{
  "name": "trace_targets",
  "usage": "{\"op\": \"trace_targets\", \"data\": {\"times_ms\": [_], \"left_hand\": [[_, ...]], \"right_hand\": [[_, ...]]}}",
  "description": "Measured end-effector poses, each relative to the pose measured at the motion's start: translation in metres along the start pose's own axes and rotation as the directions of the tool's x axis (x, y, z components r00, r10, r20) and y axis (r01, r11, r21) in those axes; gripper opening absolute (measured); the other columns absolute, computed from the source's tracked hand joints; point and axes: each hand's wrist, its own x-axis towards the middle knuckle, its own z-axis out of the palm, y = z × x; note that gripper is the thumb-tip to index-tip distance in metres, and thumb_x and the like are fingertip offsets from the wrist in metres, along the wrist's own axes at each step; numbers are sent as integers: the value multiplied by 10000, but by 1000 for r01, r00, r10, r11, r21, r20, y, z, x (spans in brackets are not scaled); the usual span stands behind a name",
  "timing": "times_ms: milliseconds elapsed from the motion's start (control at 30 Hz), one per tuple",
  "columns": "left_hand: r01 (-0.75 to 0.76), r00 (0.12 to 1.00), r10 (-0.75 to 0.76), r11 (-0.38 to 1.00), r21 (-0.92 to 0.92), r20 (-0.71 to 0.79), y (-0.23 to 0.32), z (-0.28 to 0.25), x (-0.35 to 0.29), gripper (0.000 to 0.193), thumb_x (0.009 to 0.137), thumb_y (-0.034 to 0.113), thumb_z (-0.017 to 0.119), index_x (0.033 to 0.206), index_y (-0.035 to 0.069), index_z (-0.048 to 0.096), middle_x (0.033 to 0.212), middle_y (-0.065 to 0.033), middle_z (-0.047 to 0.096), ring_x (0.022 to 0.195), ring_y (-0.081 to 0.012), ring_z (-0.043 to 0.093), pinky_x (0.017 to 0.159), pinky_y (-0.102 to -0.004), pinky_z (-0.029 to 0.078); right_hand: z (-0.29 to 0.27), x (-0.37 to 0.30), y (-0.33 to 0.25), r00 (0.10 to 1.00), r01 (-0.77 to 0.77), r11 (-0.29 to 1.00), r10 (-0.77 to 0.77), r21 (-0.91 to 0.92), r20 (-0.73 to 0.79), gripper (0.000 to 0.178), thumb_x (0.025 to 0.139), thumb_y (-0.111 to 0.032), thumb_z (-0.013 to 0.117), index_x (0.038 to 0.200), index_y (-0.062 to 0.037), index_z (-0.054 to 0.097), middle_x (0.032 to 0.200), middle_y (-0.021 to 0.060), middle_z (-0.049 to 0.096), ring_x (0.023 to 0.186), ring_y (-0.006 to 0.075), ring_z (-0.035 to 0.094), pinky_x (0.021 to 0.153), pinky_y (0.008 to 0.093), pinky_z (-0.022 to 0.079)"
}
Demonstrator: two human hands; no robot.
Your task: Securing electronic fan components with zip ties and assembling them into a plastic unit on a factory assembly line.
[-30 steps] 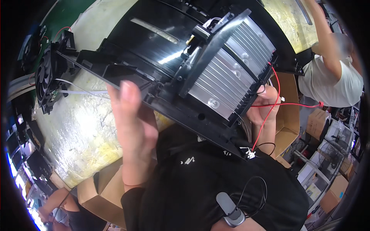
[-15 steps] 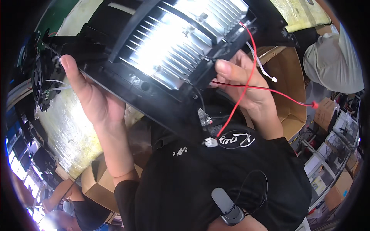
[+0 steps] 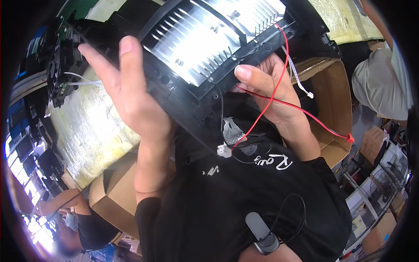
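Note:
A black plastic housing [image 3: 187,105] with a bright finned metal heat sink [image 3: 209,41] is held up tilted before my chest. My right hand [image 3: 275,87] grips its lower right edge, thumb on the near face and fingers partly hidden behind. At the left edge, my left hand [image 3: 139,96] is open, thumb and forefinger stretched apart, the palm side against the housing. A red wire [image 3: 279,83] hangs down to a white plug [image 3: 224,151]. A red-and-black cable [image 3: 314,120] ends in a red connector [image 3: 350,138]. White leads [image 3: 297,76] dangle behind my right hand.
Cardboard boxes [image 3: 338,100] stand at right and lower left. Film-wrapped stacks [image 3: 89,144] lie at left and far right. Another black fan assembly [image 3: 65,65] is at the left. One person [image 3: 94,222] is at lower left; a grey sleeve [image 3: 379,83] shows at right.
My left hand has moved right along the housing's edge, its thumb and forefinger now spread. The housing has shifted slightly, and the dangling plug has swung left. My right hand keeps its grip.

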Motion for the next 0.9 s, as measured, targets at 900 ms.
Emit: {"op": "trace_targets", "data": {"times_ms": [900], "left_hand": [[669,589,-679,105,-736,439,27,3,6,627,1022,289,444,1519,6,187,1381,-141,454,1228,-202,485,1041,-327,387]], "right_hand": [[-76,60,-100,927,334,895,-369,-297,-71,328,955,-210,606,1177,30,632,946,76,698,809,104,647,700,213,502]]}}
